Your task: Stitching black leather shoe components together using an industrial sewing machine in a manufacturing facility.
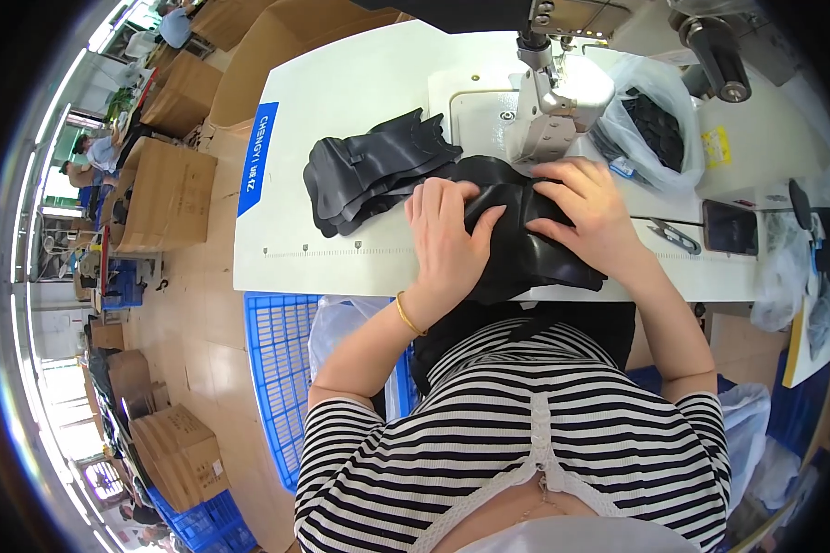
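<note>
A glossy black leather-like piece (pixel 516 253) lies at the front edge of the white sewing table, partly hanging over it. Both hands hold it from opposite sides. My left hand (pixel 449 235) has its thumb and fingers bent and pressed on the piece's left side. My right hand (pixel 588 212) grips the right side, fingers curled over the top and thumb beneath them. Just to the left is a stack of similar black pieces (pixel 364 175), its right end close to my left hand. The sewing machine head (pixel 549 120) stands just beyond the held piece.
Thread snips (pixel 675 236) and a dark phone (pixel 730 228) lie at the table's right. Behind them sits a clear plastic bag (pixel 650 120) with black pieces. A blue plastic crate (pixel 281 387) stands below the left edge. Cardboard boxes (pixel 168 194) line the floor farther left.
</note>
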Tool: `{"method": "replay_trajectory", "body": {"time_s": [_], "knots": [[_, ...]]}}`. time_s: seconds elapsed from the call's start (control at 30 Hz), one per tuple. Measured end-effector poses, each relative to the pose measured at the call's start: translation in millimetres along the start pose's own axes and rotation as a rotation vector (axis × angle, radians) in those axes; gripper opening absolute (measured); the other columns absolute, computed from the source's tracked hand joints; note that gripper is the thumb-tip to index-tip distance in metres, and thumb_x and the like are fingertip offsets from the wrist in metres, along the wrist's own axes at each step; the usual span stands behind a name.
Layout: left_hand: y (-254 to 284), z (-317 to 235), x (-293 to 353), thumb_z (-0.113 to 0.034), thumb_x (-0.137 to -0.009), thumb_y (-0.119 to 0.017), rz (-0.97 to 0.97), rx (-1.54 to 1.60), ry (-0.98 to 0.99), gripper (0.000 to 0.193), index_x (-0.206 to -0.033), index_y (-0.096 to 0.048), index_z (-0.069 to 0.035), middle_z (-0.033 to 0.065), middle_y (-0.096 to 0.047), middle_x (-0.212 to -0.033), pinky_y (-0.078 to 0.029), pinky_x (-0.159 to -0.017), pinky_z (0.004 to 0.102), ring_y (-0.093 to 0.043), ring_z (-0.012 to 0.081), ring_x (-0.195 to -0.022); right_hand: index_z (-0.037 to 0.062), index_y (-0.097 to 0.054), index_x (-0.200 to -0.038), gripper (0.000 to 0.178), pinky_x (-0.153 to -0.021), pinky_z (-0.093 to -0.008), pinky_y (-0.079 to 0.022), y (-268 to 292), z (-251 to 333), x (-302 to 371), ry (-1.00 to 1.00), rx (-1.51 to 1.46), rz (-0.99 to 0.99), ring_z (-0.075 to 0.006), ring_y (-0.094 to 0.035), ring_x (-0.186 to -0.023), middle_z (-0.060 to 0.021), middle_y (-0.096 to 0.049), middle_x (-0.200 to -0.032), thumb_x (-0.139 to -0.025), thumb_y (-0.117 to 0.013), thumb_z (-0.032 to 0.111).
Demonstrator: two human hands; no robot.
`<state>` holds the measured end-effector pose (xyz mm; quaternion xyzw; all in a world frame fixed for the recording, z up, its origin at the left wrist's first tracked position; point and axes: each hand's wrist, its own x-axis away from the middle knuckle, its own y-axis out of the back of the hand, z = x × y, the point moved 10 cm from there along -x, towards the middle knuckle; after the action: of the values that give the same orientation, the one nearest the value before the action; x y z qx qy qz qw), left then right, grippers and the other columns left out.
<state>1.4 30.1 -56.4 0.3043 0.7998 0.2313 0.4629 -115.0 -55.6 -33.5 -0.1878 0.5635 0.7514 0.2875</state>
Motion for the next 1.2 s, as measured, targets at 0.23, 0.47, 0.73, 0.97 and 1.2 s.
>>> {"method": "replay_trajectory", "body": {"time_s": [0.23,0.47,0.73,0.97,1.2], "knots": [[17.8,-9.9,-3.1,0.008,-0.069,-0.07,-0.095,0.36,-0.074,0.021,-0.081,-0.056,-0.002,0.0107,-0.062,-0.081,-0.048,-0.063,0.0317,-0.059,0.0257,-0.068,0.0029,-0.059,-0.093,0.039,-0.084,-0.0369,-0.042,3.2,2.7,-0.3,0.011,-0.021,-0.017,-0.0256,-0.055,-0.101,-0.0073,-0.058,-0.109,-0.061,-0.078,0.015],[-26.1,15.2,-4.3,0.0,-0.078,-0.07,0.27,1.236,0.772,0.033,-0.11,-0.059,0.001,0.0018,-0.064,-0.09,-0.048,-0.077,0.0222,-0.059,0.0089,-0.082,0.0016,-0.058,-0.089,0.021,-0.072,-0.03,-0.047,5.1,-37.5,7.1,-0.407,-0.576,0.084,-0.0186,-0.061,-0.079,-0.0069,-0.064,-0.084,-0.077,-0.072,0.011],[-59.4,-16.9,11.6,0.003,-0.072,-0.073,0.642,1.203,0.819,0.03,-0.101,-0.066,0.001,0.0055,-0.067,-0.093,-0.051,-0.075,0.0245,-0.063,0.0111,-0.081,0.0008,-0.061,-0.087,0.015,-0.066,-0.0277,-0.047,8.3,-40.8,5.7,-0.355,-0.729,0.169,-0.0175,-0.062,-0.071,-0.0077,-0.064,-0.079,-0.08,-0.069,0.011],[-66.7,-11.3,13.9,0.002,-0.078,-0.069,0.554,1.134,0.787,0.016,-0.094,-0.065,0.002,0.0045,-0.067,-0.086,-0.05,-0.069,0.0233,-0.061,0.0104,-0.075,0.0046,-0.064,-0.085,0.012,-0.073,-0.0382,-0.047,94.5,-169.8,45.2,-0.579,0.297,-0.176,-0.0281,-0.059,-0.083,-0.0097,-0.063,-0.086,-0.08,-0.065,0.016],[-64.3,4.6,9.4,0.001,-0.078,-0.07,0.446,1.077,0.812,0.017,-0.093,-0.066,0.003,0.0045,-0.067,-0.086,-0.05,-0.069,0.0236,-0.061,0.0095,-0.075,0.0052,-0.062,-0.079,0.012,-0.075,-0.0421,-0.047,66.4,-227.9,69.6,-0.745,0.274,0.014,-0.0318,-0.059,-0.088,-0.0126,-0.06,-0.088,-0.077,-0.066,0.017]]}}
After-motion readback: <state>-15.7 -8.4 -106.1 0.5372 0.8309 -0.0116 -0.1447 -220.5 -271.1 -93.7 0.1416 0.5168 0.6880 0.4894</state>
